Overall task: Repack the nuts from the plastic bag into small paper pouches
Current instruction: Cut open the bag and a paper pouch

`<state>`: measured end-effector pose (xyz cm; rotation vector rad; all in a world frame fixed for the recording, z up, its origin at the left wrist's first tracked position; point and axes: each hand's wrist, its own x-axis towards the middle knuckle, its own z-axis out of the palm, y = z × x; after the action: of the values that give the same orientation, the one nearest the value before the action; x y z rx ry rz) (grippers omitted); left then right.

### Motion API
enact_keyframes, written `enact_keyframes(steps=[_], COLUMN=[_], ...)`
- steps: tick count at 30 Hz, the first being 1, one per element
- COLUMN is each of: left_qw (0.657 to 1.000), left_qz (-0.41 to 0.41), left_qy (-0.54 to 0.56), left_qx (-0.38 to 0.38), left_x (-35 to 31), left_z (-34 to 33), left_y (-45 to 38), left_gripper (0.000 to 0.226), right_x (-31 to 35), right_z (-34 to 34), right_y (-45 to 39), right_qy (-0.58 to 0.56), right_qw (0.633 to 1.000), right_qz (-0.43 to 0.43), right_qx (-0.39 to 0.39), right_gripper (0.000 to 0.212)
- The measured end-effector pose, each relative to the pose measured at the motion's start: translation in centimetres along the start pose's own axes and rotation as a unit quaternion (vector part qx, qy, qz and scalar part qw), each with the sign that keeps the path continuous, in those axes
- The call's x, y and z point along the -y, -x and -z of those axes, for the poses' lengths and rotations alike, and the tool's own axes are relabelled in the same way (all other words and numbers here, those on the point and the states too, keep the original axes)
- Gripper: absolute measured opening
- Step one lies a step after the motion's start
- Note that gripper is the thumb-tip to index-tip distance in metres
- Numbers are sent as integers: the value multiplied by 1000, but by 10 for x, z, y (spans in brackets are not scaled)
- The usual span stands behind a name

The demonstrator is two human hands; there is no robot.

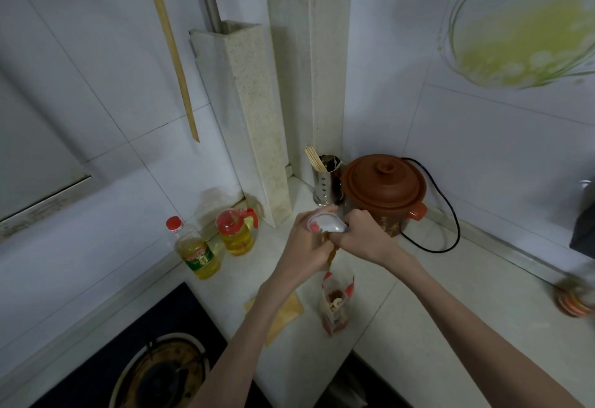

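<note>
— Where's the stock?
— Plastic bag of nuts [336, 303] stands open on the countertop [450, 295].
— Hands?
— My left hand [309, 246] and right hand [363, 237] both pinch a small pouch [326, 225]. Filling step, I judge; next, steady tipping.

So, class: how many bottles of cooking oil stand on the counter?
2. A tall red-capped oil bottle stands nearest the stove; an oil jug with a red lid and handle sits just right of it, near the wall. Others may be outside the view.
</note>
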<state>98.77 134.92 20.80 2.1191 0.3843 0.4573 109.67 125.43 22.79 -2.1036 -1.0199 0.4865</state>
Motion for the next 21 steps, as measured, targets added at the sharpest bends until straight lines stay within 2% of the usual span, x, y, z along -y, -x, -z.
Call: enact_keyframes(steps=[3, 7, 9, 13, 16, 18, 19, 21], left_qw=[997, 994, 994, 990, 985, 988, 991, 994], left_qz=[21, 5, 1, 22, 81, 92, 82, 42], left_qy=[68, 88, 101, 125, 113, 90, 87, 102], left_qx=[-20, -66, -48, 65, 105, 82, 57, -4], left_x=[7, 16, 10, 5, 8, 7, 6, 7], left_z=[-1, -2, -5, -10, -16, -20, -21, -23], left_y=[8, 5, 6, 15, 23, 26, 27, 25], left_gripper=[30, 23, 32, 43, 96, 114, 115, 100], right_x=[-4, -10, -11, -9, -8, -6, -4, 3], right_z=[10, 17, 12, 5, -1, -4, -5, -5], right_y=[1, 7, 8, 10, 13, 13, 13, 14], right_qy=[-8, -19, -39, -48, -56, -72, -79, -71], right_qw=[1000, 999, 998, 994, 993, 990, 990, 992], right_qz=[-9, -29, -50, -72, -86, -102, -99, -71], right_qx=[-6, -6, -24, -65, -63, -68, -70, -72], right_gripper=[40, 29, 27, 28, 29, 29, 32, 36])
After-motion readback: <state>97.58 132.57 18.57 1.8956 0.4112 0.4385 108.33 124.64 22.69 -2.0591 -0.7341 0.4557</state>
